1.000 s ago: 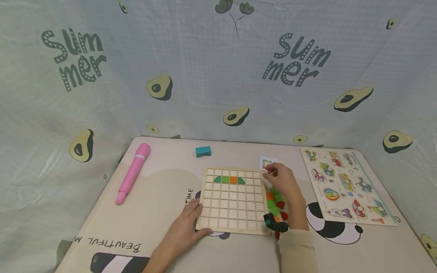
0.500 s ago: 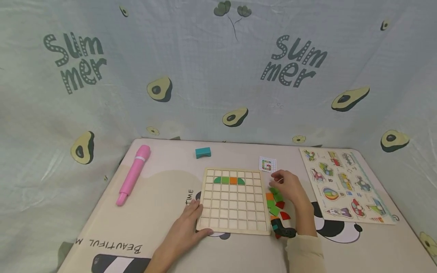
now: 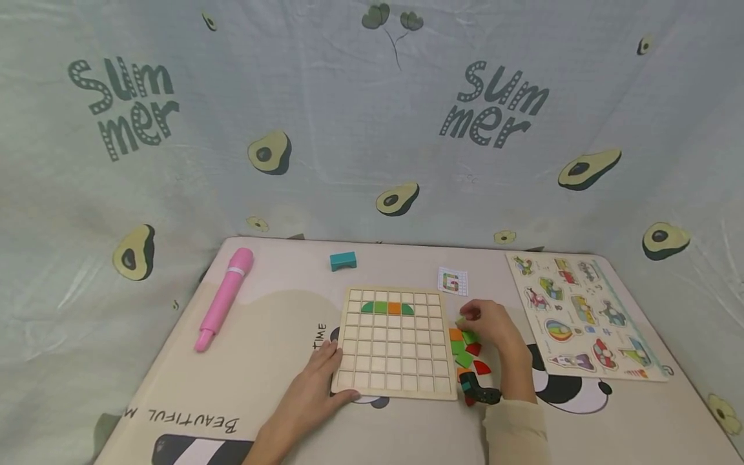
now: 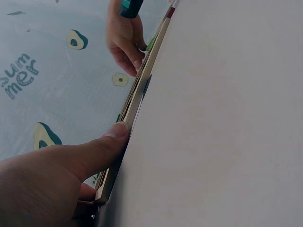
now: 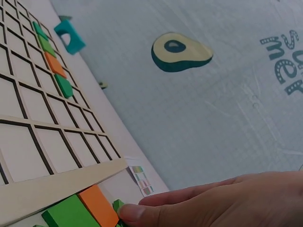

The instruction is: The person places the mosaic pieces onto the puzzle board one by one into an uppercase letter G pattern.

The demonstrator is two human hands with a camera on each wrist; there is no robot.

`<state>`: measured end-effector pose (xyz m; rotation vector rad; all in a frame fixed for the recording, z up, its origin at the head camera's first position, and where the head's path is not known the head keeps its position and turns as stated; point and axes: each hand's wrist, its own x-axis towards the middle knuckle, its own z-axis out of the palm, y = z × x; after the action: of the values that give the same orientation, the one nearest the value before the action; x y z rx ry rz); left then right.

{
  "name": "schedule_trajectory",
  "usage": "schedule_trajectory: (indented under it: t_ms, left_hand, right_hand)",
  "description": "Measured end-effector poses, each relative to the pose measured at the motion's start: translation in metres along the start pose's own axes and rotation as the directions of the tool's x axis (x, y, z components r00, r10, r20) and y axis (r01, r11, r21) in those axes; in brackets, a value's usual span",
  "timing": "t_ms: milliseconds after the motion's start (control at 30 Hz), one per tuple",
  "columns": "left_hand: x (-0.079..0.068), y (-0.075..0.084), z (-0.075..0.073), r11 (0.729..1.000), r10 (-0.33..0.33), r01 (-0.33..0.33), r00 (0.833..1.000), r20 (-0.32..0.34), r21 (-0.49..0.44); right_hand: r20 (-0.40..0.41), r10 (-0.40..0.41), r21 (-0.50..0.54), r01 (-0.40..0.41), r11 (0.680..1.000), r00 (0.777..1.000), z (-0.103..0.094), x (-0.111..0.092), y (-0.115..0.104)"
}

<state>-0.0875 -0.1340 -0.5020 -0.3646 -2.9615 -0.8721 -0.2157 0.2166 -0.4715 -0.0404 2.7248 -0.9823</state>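
A wooden grid board [image 3: 395, 392] lies mid-table. One of its rows holds a green curved piece at each end, with a light green square and an orange square [image 3: 394, 309] between them. My left hand [image 3: 314, 387] rests at its near left corner, fingers straight along the side and thumb on the front edge. Beyond the board's right edge, my right hand [image 3: 493, 323] pinches a small green block [image 5: 118, 205] at the loose pile; its far fingertips are partly hidden. Orange, green and red blocks [image 3: 482, 367] lie beneath and beside that hand.
A pattern card [image 3: 452, 281] lies behind the pile. At right is a picture puzzle board [image 3: 587, 316]. A teal arch block [image 3: 343, 261] stands at the back, and a pink pen-shaped toy [image 3: 223, 300] lies at left. A printed curtain [image 3: 325, 116] hangs behind the table.
My right hand has drawn back from beside the pattern card, uncovering it, and lowered onto the loose blocks. My left hand stays at the board's corner. The view has shifted slightly.
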Motion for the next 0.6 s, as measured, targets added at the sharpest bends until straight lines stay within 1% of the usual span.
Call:
schedule_trajectory:
  t_ms: [200, 300, 433, 600]
  left_hand:
    - [0.0000, -0.0011, 0.0003, 1.000, 0.002, -0.002, 1.000, 0.003, 0.005]
    - [-0.0001, -0.0014, -0.0004, 1.000, 0.012, -0.012, 1.000, -0.003, 0.008]
    - [0.0007, -0.0010, -0.0012, 1.000, 0.005, -0.005, 1.000, 0.002, 0.009]
    - [0.0015, -0.0005, -0.0017, 1.000, -0.008, 0.007, 1.000, 0.015, 0.013]
  right_hand:
    - [0.020, 0.021, -0.023, -0.021, 1.000, 1.000, 0.0012, -0.0015, -0.0040]
    - [0.028, 0.017, -0.031, -0.016, 0.999, 0.999, 0.0004, -0.0020, -0.0063]
    - [0.027, 0.005, -0.038, -0.004, 0.999, 1.000, -0.0006, -0.0018, -0.0068]
    - [0.010, 0.017, -0.025, -0.017, 1.000, 1.000, -0.0010, -0.0017, -0.0066]
